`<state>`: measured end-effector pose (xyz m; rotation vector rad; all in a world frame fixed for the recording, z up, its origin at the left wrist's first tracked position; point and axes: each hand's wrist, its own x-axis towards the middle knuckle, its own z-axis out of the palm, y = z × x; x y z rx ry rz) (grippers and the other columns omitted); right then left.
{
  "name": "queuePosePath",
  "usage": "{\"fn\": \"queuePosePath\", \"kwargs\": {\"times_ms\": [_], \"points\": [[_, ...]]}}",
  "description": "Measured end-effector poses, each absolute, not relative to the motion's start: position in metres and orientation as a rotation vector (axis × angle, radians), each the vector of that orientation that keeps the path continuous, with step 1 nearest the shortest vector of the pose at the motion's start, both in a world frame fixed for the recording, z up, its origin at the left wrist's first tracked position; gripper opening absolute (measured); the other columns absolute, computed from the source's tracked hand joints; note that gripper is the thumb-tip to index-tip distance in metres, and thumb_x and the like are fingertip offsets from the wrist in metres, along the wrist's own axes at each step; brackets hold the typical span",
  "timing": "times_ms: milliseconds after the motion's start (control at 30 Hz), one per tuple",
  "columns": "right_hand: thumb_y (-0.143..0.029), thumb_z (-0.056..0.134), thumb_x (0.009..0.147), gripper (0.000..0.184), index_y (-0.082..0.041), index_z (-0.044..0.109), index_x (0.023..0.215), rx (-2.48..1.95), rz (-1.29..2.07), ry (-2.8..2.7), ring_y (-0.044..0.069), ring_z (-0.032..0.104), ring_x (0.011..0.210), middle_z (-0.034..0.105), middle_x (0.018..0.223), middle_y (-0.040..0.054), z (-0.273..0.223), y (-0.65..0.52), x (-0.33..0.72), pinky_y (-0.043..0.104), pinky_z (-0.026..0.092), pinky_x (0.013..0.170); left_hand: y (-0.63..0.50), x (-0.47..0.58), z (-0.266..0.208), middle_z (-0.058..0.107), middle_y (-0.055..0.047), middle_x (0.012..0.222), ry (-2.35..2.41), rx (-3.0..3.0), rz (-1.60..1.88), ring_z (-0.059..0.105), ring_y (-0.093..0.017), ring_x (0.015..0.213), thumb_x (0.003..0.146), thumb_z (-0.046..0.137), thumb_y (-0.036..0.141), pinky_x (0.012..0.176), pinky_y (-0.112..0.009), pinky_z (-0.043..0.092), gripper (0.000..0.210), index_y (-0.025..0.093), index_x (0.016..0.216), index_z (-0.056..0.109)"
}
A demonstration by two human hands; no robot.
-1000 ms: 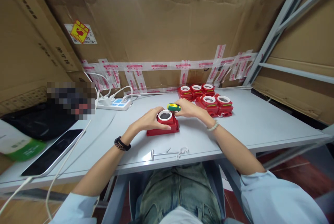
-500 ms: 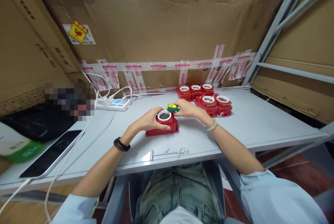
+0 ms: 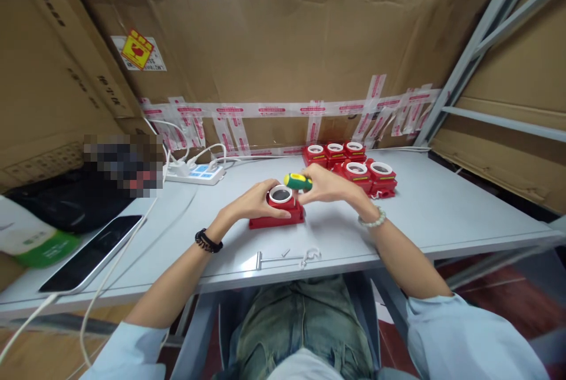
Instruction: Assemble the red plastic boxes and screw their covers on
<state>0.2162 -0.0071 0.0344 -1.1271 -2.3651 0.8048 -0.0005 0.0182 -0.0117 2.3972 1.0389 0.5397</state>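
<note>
A red box-like housing [image 3: 283, 219] with a white ring [image 3: 280, 194] around a dark round window rests on the table in front of me. My left hand [image 3: 260, 202] grips it from the left, thumb along the near side and fingers behind the ring. My right hand [image 3: 322, 184] holds a screwdriver with a green and yellow handle [image 3: 298, 182] at the housing's right side; the screwdriver's shaft is hard to make out. Closer to me lie a T-shaped metal rod [image 3: 278, 259], a small screw [image 3: 286, 253] and a clear curled piece [image 3: 311, 256].
Several similar red housings [image 3: 382, 182] stand at the back right. A white power strip [image 3: 194, 174] with plugs sits at the back left. A phone [image 3: 92, 253] with a white cable lies at the left, beside a black bag [image 3: 66, 203]. Tall cardboard [image 3: 283, 43] walls the back.
The screwdriver handle in my right hand has shifted slightly up and tilted a little. My left hand keeps its hold on the housing. The view has moved slightly.
</note>
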Motion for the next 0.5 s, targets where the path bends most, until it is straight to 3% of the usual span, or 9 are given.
{"fn": "queuePosePath", "kwargs": {"times_ms": [200, 500], "points": [[-0.025, 0.063, 0.063, 0.029, -0.020, 0.035, 0.059, -1.010, 0.773, -2.752, 0.006, 0.025, 0.051, 0.031, 0.054, -0.0089, 0.022, -0.034, 0.188, 0.025, 0.019, 0.048, 0.020, -0.001, -0.014, 0.064, -0.003, 0.087, 1.035, 2.411, 0.549, 0.057, -0.020, 0.077, 0.065, 0.072, 0.044, 0.067, -0.030, 0.042, 0.042, 0.017, 0.094, 0.058], [-0.028, 0.066, 0.063, 0.032, -0.020, 0.036, 0.055, -1.095, 0.727, -2.996, 0.008, 0.031, 0.048, 0.036, 0.047, -0.0074, 0.012, -0.042, 0.176, 0.028, 0.020, 0.048, 0.020, -0.001, -0.012, 0.062, -0.004, 0.090, 1.064, 2.438, 0.531, 0.056, -0.022, 0.081, 0.065, 0.072, 0.049, 0.069, -0.032, 0.043, 0.045, 0.017, 0.091, 0.056]]}}
